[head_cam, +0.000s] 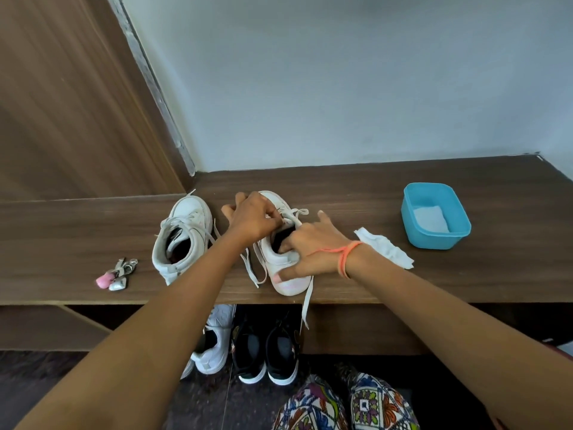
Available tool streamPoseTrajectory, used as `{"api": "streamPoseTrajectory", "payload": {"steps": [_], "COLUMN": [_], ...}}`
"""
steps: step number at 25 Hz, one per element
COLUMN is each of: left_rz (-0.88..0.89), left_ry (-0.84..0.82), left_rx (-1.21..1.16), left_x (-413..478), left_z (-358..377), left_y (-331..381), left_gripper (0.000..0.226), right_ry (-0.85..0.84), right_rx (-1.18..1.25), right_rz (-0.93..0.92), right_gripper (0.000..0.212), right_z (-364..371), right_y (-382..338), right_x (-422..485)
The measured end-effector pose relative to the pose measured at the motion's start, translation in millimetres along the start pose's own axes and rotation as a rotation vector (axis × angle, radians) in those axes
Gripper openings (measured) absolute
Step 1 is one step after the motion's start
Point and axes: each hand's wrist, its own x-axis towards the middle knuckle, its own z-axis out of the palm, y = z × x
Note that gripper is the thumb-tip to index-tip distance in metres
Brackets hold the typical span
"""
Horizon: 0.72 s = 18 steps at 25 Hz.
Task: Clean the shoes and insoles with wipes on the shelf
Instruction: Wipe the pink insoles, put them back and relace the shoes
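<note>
Insole removal looks like my step: left hand [252, 220] pinches the tongue and laces of the shoe [291, 283] at the front edge of the shelf [403, 274]; right hand [310, 246] has fingers [286, 243] curled inside its collar, thumb outside. I'd hold the tongue wide and draw slowly.

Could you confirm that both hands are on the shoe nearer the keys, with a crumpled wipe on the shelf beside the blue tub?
Not quite. The head view shows the left hand and right hand on the shoe nearer the tub; the other shoe, by the keys, is untouched. The wipe does lie on the shelf beside the tub.
</note>
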Motion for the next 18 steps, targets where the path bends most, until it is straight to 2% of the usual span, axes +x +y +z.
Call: {"api": "streamPoseTrajectory", "payload": {"steps": [1, 2, 3, 4, 6, 7, 8, 9, 10, 11, 12, 13, 15, 18], "left_rz": [0.007, 0.007, 0.006, -0.002, 0.0, 0.003, -0.025, -0.076, -0.163, -0.261, -0.343, -0.409, -0.468, -0.479], "left_ry": [0.021, 0.035, 0.04, 0.035, 0.023, 0.013, 0.026, 0.061, 0.131, 0.213, 0.268, 0.265, 0.154, 0.034], "left_rx": [0.01, 0.019, 0.042, 0.069, 0.034, -0.079, -0.288, -0.562, -0.814, -0.986, -1.06, -1.079, -1.105, -1.057], "left_x": [-0.5, -1.7, -2.0, -2.2, -2.9, -3.0, -6.0, -13.7, -25.0, -36.1, -45.5, -53.6, -66.6, -68.7], "left_z": [0.6, 1.4, 1.9, 3.1, 3.3, 3.5, 4.6, 7.9, 11.6, 17.6, 26.7, 38.0, 52.1, 54.9], "left_y": [0.5, 2.3, 4.1, 5.2, 4.4, 2.3, 0.9, 0.5, 0.0, -4.7, -10.8, -17.3, -20.3, -19.2], "left_gripper": [0.022, 0.015, 0.014, 0.017, 0.029, 0.031, 0.027, 0.018, 0.017, 0.018, 0.019, 0.02, 0.027, 0.027], "right_ry": [0.024, -0.068, -0.209, -0.248, -0.199, -0.169, -0.104, 0.049, 0.295, 0.517, 0.609, 0.59, 0.401, 0.307], "right_rx": [0.014, -0.019, -0.043, -0.023, 0.109, 0.214, 0.383, 0.524, 0.635, 0.657, 0.631, 0.585, 0.485, 0.441], "right_rz": [-0.032, -0.096, -0.12, -0.037, 0.027, 0.012, 0.024, 0.052, 0.073, 0.1, 0.132, 0.163, 0.182, 0.218], "right_gripper": [0.063, 0.071, 0.068, 0.065, 0.059, 0.043, 0.028, 0.026, 0.024, 0.021, 0.022, 0.03, 0.042, 0.023], "right_z": [6.4, 3.5, -6.4, -19.4, -31.9, -30.3, -27.0, -23.8, -20.3, -19.6, -20.2, -20.7, -12.4, -4.1], "right_y": [6.6, 0.2, -20.3, -37.7, -46.8, -44.3, -34.9, -29.7, -19.9, -10.8, -4.0, -1.8, 5.9, 8.8], "right_x": [4.1, -1.6, -7.1, -13.0, -14.3, -12.9, -17.5, -22.2, -15.4, -7.8, -1.6, 1.3, 14.8, 24.9]}}
